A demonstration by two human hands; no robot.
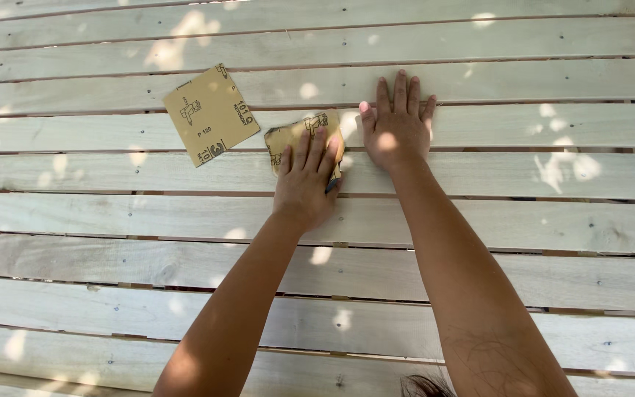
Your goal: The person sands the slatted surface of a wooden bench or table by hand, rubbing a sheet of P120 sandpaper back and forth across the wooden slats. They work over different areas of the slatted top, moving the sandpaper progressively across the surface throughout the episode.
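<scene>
1 sandpaper sheet (299,140) under left fingers (310,151)

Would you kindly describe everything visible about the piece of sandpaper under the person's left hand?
The sandpaper piece is tan-yellow with dark printed marks on its paper back, which faces up. It looks worn and a little crumpled, with uneven edges and a dark sliver showing at its lower right corner. It lies flat on the pale wooden slats. The left hand presses on it with fingers spread, covering its lower part. The right hand lies flat on the wood just beside its right edge; whether they touch is unclear.
</scene>
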